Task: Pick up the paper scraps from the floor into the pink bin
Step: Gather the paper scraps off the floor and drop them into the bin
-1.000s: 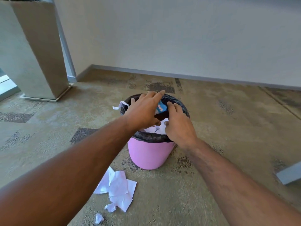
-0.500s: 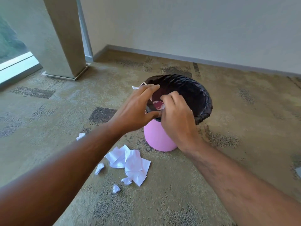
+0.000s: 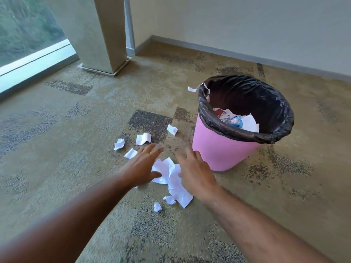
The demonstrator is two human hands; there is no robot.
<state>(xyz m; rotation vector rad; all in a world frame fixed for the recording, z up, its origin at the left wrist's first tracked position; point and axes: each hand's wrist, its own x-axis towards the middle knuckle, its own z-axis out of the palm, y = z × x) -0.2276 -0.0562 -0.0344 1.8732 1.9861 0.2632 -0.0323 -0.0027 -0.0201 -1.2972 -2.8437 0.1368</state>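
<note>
Both hands hover empty, fingers spread wide, over the largest paper scrap (image 3: 171, 179) lying on the floor just left of the pink bin (image 3: 218, 149), left hand (image 3: 141, 168) and right hand (image 3: 195, 171) flanking it about equally near

Pink bin (image 3: 218, 150); black liner (image 3: 266, 95); white scraps (image 3: 171, 177); mottled tan carpet (image 3: 76, 168)

Crumpled white paper scraps (image 3: 171, 179), matt pink plastic bin (image 3: 218, 149), rough carpet (image 3: 76, 168)
</note>
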